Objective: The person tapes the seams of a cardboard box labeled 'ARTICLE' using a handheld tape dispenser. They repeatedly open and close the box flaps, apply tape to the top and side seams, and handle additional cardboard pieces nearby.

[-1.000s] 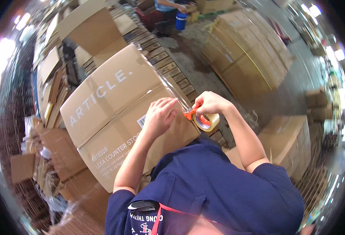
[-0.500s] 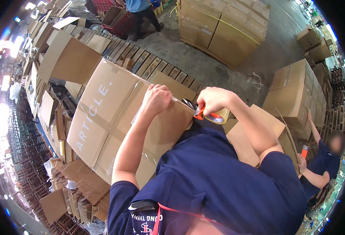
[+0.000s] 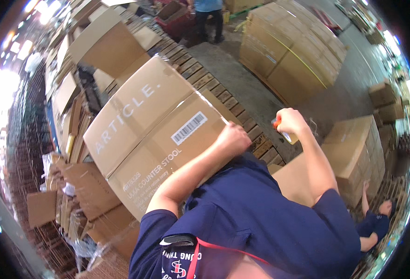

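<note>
Orange dispenser (image 3: 276, 123), seemingly half-behind right hand (image 3: 292, 122)

I'd call what reaches my screen a warehouse or packing hall. Around the large printed carton (image 3: 161, 139), I see slatted wooden pallets (image 3: 193, 69) along its far side, loose cardboard (image 3: 86, 190) piled to its left, and, beyond it to the right, a yellow-strapped carton stack (image 3: 291, 58) near bare concrete floor (image 3: 323, 100).

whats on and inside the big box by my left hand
The box shows white printing and a barcode label on the face toward the camera, with the left hand at its right edge. Its contents cannot be seen; its walls cover them.
</note>
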`<state>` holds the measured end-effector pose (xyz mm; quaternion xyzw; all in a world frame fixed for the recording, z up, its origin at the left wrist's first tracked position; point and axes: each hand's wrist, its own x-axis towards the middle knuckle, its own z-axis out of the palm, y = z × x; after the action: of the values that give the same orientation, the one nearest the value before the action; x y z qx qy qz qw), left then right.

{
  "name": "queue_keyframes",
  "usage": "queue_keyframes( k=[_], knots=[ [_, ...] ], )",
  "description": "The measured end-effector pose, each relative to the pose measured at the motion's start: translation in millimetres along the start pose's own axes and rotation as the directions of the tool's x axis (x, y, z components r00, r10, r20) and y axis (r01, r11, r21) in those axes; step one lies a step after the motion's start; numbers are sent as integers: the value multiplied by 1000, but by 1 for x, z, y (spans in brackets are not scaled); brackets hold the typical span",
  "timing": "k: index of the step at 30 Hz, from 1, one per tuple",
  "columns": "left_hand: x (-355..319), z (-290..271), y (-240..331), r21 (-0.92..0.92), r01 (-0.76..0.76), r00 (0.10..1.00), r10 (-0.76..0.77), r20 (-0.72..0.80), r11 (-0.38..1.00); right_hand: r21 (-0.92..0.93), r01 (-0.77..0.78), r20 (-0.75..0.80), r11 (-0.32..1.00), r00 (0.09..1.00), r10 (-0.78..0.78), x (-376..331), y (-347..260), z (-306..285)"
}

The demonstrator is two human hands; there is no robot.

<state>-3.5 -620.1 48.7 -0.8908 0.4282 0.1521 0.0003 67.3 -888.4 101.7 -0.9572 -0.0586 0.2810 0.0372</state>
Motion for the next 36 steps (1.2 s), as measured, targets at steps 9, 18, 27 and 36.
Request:
queue_keyframes(
  k=[9, 18, 27, 36],
  knots=[
    [-104, 10, 8, -986, -162, 786, -600, -145, 27, 535, 544, -420, 646, 835, -355, 150, -214, -71],
    [-216, 47, 13, -951, -301, 156, -987, 29, -75, 302, 460, -114, 835, 887, -447, 233, -333, -135],
    [-190, 59, 32, -975, -214, 207, -978, 22, -67, 328, 501, 81, 801, 830, -552, 80, -178, -49],
    [-75, -15, 21, -430, 38, 769, -301, -564, 902, 424, 234, 130, 875, 940, -314, -105, -35, 42]
  ],
)
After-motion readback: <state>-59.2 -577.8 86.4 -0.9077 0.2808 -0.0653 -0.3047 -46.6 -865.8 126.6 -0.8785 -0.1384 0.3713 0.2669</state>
